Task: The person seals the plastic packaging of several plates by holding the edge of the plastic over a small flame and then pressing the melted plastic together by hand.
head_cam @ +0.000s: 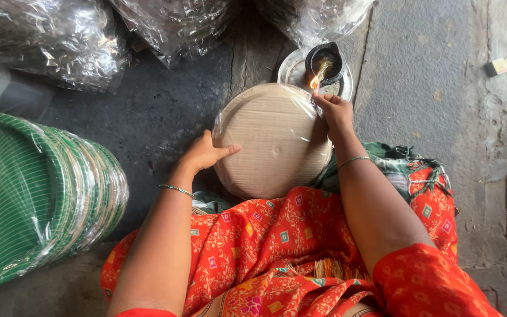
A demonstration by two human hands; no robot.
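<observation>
Left hand (203,154) lies flat, grip spread, on the round tan stack of paper plates in clear plastic wrap (271,141) resting on the lap, while right hand (335,111) pinches the wrap's far edge at the small flame (314,84) of a black oil lamp (325,61).

Single head view, steeply downward, close above lap and floor (165,111).

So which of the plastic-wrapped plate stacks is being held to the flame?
The brown round stack on the lap, with the left hand flat on it and the right hand pinching its wrap beside the lamp flame. The green stack lies untouched at the left.
</observation>
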